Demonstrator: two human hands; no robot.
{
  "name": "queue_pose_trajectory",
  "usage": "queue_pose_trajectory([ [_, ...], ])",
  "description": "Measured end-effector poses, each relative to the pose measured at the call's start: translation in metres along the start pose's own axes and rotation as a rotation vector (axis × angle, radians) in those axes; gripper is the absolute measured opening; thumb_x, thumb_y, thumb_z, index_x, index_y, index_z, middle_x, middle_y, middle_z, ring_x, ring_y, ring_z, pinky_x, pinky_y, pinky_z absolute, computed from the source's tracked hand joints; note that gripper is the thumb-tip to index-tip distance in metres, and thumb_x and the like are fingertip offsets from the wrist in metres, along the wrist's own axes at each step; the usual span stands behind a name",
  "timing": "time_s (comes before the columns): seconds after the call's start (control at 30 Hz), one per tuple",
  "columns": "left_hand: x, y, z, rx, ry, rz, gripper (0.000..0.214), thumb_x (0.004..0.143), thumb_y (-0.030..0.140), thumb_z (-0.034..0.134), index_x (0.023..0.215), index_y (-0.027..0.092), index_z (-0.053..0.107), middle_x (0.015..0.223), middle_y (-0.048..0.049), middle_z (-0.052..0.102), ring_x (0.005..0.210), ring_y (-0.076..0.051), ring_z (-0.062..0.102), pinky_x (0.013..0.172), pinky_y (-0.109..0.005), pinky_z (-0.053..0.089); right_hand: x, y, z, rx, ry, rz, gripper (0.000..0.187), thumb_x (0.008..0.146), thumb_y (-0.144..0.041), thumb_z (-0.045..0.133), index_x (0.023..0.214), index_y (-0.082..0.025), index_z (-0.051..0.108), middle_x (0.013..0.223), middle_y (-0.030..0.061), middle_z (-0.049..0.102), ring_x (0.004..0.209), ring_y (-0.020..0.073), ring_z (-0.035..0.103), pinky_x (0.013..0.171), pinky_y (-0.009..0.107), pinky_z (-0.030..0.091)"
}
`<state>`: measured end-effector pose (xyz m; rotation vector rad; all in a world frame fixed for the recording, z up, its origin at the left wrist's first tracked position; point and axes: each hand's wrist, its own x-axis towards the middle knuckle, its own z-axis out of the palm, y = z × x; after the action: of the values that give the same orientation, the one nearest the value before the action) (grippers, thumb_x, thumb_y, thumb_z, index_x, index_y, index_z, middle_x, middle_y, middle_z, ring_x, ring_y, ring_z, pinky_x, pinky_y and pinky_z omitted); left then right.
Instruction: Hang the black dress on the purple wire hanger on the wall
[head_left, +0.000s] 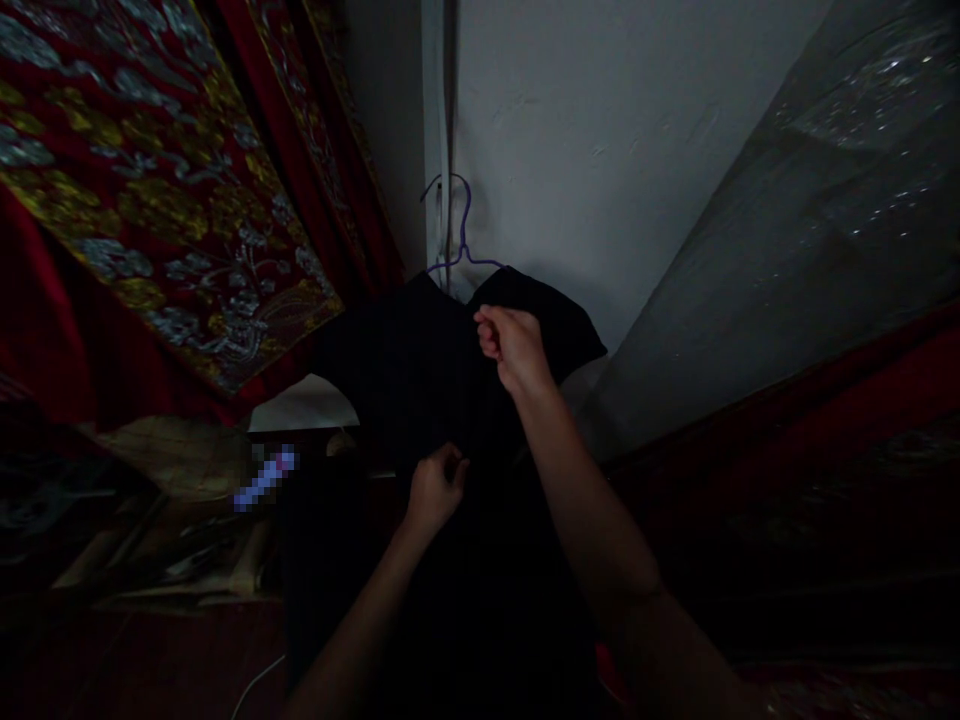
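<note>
- Clock = whole view, 12 up top.
- Black short-sleeved garment (pixel 435 400) mid-view, running down to 6; hung on purple hanger (pixel 464 248) toward 12, hook at pale vertical strip (pixel 436 100) on the wall (pixel 585 130).
- Left hand (pixel 435 490): just off centre toward 7, grip nipped at the garment's front, thumb and finger together on the cloth.
- Right hand (pixel 516 345): about 1 o'clock from left hand, just below neckline; grip clenched, fingers curled in. Any cloth or thread inside it: can't tell, too dark.
- Doing it well, my read: left hand keeps the front flat and steady, right hand does fine work with small moves; don't tug toward 6, hanger could swing or slip. More light would help, black cloth swallows detail.
- In the way: right forearm covers part of the garment toward 5.
- Around: red embroidered cloth (pixel 172 200) at 10, crowding the near sleeve; clear plastic sheeting (pixel 810 200) at 2; dark red fabric (pixel 862 382) at 3.
- Low side: tan bundle (pixel 172 455) between 8 and 9, pixelated blue item (pixel 266 478) at 8, unreadable; white cord (pixel 255 685) at 7.
</note>
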<state>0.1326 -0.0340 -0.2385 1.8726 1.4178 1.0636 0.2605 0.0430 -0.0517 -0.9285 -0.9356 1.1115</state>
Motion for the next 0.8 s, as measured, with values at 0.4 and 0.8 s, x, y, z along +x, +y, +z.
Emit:
queue_pose_trajectory([
  [0.4, 0.101, 0.118, -0.112, -0.004, 0.341, 0.672, 0.037, 0.095, 0.023, 0.059, 0.132, 0.023, 0.06, 0.107, -0.0056, 0.068, 0.083, -0.015, 0.063, 0.079, -0.029, 0.05, -0.022, -0.019, 0.006, -0.271, -0.139, -0.396, 0.024, 0.089, -0.029, 0.055, 0.068, -0.019, 0.06, 0.049, -0.0059, 0.051, 0.043, 0.0064, 0.047, 0.046, 0.018, 0.034],
  [0.8, 0.132, 0.114, -0.156, -0.179, 0.881, 0.549, 0.009, 0.096, 0.023, 0.061, 0.095, 0.014, 0.061, 0.09, 0.0009, 0.06, 0.094, -0.014, 0.058, 0.09, -0.027, 0.044, -0.026, 0.091, -0.021, -0.562, -0.029, -0.103, 0.021, 0.076, -0.025, 0.055, 0.055, -0.021, 0.052, 0.052, -0.0029, 0.05, 0.051, 0.0115, 0.046, 0.051, 0.024, 0.03],
])
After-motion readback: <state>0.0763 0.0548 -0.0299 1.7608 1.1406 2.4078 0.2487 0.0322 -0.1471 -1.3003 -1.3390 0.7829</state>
